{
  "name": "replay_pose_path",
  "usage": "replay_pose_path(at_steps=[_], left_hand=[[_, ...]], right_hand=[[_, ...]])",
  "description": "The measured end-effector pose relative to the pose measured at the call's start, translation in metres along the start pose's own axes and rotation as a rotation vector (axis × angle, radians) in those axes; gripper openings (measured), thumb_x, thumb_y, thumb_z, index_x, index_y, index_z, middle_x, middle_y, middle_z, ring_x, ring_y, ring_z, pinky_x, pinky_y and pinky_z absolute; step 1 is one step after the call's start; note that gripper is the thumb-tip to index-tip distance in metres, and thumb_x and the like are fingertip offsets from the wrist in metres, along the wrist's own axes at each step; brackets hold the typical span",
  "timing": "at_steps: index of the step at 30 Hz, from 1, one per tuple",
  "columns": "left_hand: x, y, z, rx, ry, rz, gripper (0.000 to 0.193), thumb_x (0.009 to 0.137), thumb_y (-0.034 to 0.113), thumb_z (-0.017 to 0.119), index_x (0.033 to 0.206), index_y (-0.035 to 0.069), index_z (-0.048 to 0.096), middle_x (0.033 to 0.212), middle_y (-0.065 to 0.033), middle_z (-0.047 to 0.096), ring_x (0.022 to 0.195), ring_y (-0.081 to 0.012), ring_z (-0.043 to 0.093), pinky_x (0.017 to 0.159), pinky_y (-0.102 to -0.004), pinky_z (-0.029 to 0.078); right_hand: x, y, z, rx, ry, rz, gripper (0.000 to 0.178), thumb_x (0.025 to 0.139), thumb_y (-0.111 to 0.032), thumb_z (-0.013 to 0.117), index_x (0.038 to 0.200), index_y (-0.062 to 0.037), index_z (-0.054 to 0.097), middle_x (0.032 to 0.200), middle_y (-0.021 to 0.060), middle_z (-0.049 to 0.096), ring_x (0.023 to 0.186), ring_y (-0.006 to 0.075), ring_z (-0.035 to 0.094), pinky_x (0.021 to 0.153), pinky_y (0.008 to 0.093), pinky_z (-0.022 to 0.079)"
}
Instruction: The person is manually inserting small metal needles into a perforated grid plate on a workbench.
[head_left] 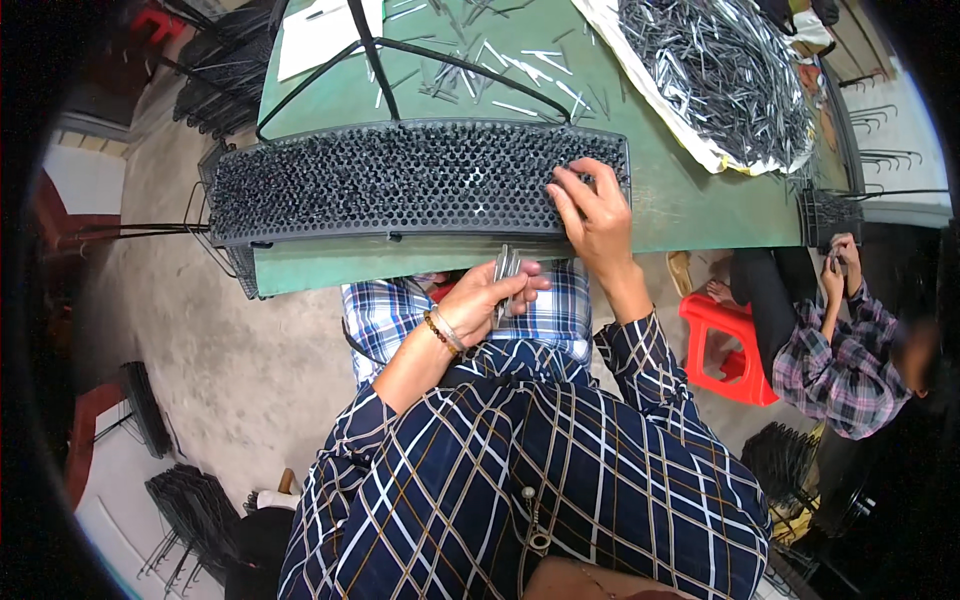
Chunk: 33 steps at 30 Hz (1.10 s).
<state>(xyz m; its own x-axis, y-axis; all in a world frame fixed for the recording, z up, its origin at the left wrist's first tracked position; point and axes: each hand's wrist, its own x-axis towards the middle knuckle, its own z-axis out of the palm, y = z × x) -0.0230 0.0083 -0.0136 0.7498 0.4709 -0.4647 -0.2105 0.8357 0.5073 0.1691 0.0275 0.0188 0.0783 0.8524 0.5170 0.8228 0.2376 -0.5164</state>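
Observation:
My left hand (485,299) is closed around a small bundle of thin metal rods (507,268), held upright in front of the table's near edge. Over the right end of a long black perforated rack (400,190) is my right hand (597,215), its fingertips bent down at the holes. Whether a rod sits between those fingers is hidden. Rows of small round holes cover the rack, many with dark pieces standing in them; the front rows at the right look bare. A black wire frame (365,45) rises from its back edge.
The rack lies on a green table (710,215). Loose rods (535,68) are scattered behind it, and a white sack (715,85) heaped with rods stands at the back right. A paper sheet (325,35) lies back left. At right, another person (840,350) works near a red stool (715,350).

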Motion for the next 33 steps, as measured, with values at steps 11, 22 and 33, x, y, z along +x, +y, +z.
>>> replay_pose_path(at_steps=[11,22,33], left_hand=[[-0.023,0.021,0.003,0.030,-0.114,0.110,0.026,0.094,0.018,0.051,0.112,0.000,0.053,0.102,-0.0107,0.061,0.089,-0.0152,0.060,0.079,-0.0279,0.050],[-0.038,0.022,-0.019,0.052,0.144,0.181,0.028,0.092,0.022,0.055,0.112,0.002,0.053,0.095,-0.0081,0.063,0.079,-0.0120,0.060,0.066,-0.0243,0.052],[-0.042,0.009,-0.028,0.049,0.144,0.179,0.026,0.092,0.014,0.052,0.114,-0.001,0.052,0.096,-0.0097,0.063,0.082,-0.0121,0.057,0.065,-0.0224,0.046]], right_hand=[[-0.014,-0.046,-0.001,0.980,-0.516,0.554,0.018,0.085,-0.012,0.065,0.090,0.0046,0.065,0.078,0.0040,0.061,0.061,0.0067,0.054,0.054,0.0202,0.042],[0.000,-0.057,0.016,0.806,-0.245,0.604,0.014,0.089,-0.014,0.060,0.096,-0.0017,0.063,0.076,-0.0009,0.061,0.064,0.0042,0.054,0.056,0.0175,0.041],[0.029,-0.065,0.053,0.501,-0.207,0.121,0.010,0.087,-0.007,0.060,0.093,0.0006,0.062,0.084,0.0053,0.063,0.069,0.0097,0.059,0.062,0.0228,0.047]])
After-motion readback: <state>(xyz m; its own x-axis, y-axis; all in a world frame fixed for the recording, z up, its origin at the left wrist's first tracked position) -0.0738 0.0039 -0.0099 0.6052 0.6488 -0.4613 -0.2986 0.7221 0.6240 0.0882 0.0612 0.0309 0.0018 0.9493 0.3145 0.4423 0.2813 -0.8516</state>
